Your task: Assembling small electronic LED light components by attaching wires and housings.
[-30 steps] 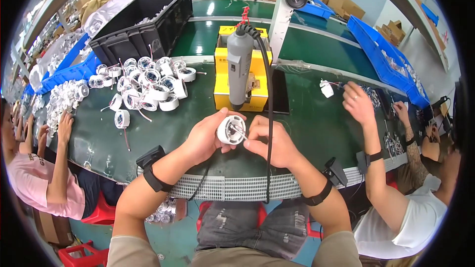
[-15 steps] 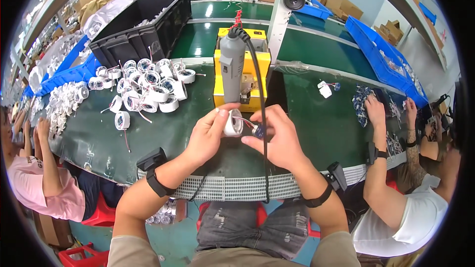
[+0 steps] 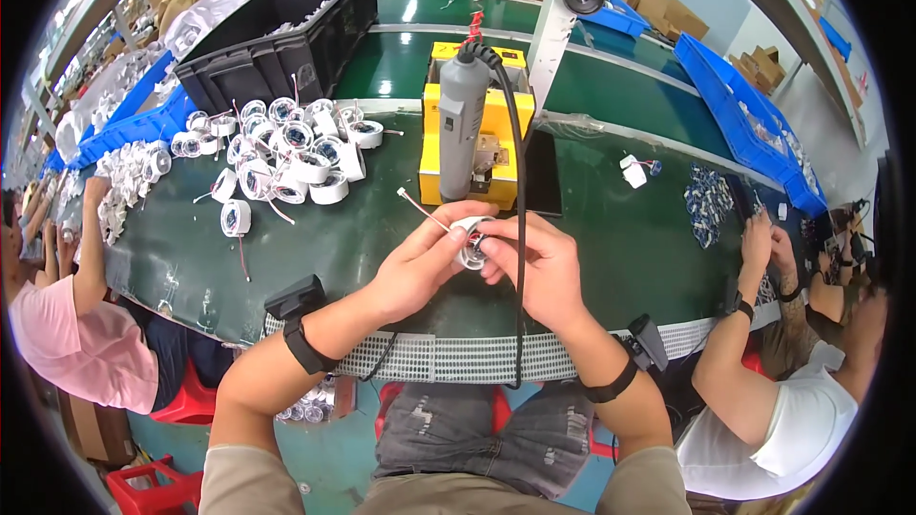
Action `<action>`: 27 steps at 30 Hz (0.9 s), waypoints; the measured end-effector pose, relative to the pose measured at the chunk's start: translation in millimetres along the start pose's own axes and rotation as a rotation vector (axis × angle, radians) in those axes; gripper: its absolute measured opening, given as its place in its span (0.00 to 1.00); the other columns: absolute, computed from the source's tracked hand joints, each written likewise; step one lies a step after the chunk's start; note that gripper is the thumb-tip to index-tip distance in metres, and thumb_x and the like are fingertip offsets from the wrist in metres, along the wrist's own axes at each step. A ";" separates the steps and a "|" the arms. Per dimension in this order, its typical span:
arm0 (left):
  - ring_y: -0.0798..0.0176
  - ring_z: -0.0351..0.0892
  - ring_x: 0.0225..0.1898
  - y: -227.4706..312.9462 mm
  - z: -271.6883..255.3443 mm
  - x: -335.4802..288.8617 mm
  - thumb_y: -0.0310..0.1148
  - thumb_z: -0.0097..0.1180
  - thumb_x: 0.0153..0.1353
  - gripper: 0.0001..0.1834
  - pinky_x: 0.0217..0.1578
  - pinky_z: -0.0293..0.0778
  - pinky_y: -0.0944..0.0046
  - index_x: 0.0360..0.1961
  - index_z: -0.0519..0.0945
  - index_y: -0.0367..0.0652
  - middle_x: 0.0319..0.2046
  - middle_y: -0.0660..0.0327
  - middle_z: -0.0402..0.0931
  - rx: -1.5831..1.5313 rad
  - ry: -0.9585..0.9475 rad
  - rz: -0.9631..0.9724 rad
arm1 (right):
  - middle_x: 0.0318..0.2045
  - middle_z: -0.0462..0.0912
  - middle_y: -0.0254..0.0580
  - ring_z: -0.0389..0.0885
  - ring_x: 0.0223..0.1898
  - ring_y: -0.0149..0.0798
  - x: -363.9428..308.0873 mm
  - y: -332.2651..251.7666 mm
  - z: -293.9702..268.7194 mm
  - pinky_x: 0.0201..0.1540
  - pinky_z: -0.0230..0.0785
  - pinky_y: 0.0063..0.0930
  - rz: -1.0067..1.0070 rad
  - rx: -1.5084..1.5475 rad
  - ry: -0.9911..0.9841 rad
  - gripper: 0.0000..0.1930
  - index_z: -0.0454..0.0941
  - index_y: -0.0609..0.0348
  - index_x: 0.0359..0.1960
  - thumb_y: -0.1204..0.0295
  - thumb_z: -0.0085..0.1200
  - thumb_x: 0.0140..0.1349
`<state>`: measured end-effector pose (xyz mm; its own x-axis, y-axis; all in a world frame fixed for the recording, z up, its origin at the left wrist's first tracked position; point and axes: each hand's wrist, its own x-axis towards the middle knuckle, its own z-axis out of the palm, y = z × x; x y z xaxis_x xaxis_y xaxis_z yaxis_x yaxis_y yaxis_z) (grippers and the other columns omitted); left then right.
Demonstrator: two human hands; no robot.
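Note:
My left hand [image 3: 417, 272] grips a white ring-shaped plastic housing [image 3: 470, 223] from its left side, with the opening tilted toward me. A thin wire with a small white plug [image 3: 417, 203] sticks out past my left fingers. My right hand [image 3: 546, 272] is closed, its fingertips pinched at the opening, where a small dark circuit board [image 3: 474, 243] shows in part; those fingers hide most of it. Just beyond my hands, a grey corded electric tool [image 3: 462, 129] stands upright before a yellow fixture [image 3: 498, 110]. Its black cable [image 3: 521, 229] hangs in front of my right hand.
Several white housings with wires [image 3: 296, 157] are heaped at left, near a black crate [image 3: 277, 57]. A white part [image 3: 633, 171] and piled circuit boards [image 3: 708, 205] lie at right, near a blue bin [image 3: 754, 124]. People work on both sides, including a pink-sleeved person [image 3: 86, 343].
My right hand has brought the circuit board from beside the housing into its opening. The housing has turned to face me more, and the plugged wire now sticks out at left.

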<state>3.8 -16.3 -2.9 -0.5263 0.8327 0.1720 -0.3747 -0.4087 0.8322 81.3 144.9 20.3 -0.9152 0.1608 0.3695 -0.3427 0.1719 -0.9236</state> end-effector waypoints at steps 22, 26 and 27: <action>0.64 0.80 0.42 0.1 -13.1 9.8 0.25 0.50 0.63 0.22 0.37 0.84 0.65 0.59 0.68 0.30 0.45 0.54 0.76 0.399 0.308 -0.197 | 0.41 0.79 0.46 0.81 0.42 0.38 70.4 -14.5 37.1 0.46 0.74 0.30 -0.117 -0.369 0.064 0.31 0.62 0.62 0.61 0.76 0.62 0.55; 0.63 0.82 0.40 -2.1 -17.7 11.7 0.26 0.48 0.61 0.21 0.36 0.84 0.65 0.56 0.73 0.33 0.45 0.53 0.77 0.371 0.346 -0.262 | 0.28 0.74 0.37 0.77 0.28 0.31 89.5 3.4 44.0 0.37 0.74 0.27 -0.389 -0.006 0.286 0.28 0.54 0.65 0.64 0.79 0.47 0.62; 0.63 0.82 0.40 0.3 -16.1 11.8 0.26 0.48 0.61 0.21 0.36 0.84 0.65 0.56 0.73 0.33 0.45 0.53 0.77 0.363 0.358 -0.260 | 0.25 0.71 0.37 0.74 0.23 0.31 97.2 -5.9 48.1 0.32 0.73 0.27 -0.450 0.076 0.383 0.28 0.49 0.66 0.65 0.79 0.43 0.64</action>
<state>-14.8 -12.6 -9.1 -0.7010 0.6848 -0.1991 -0.2731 0.0001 0.9620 -15.9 112.7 56.7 -0.5394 0.4301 0.7239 -0.7064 0.2368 -0.6670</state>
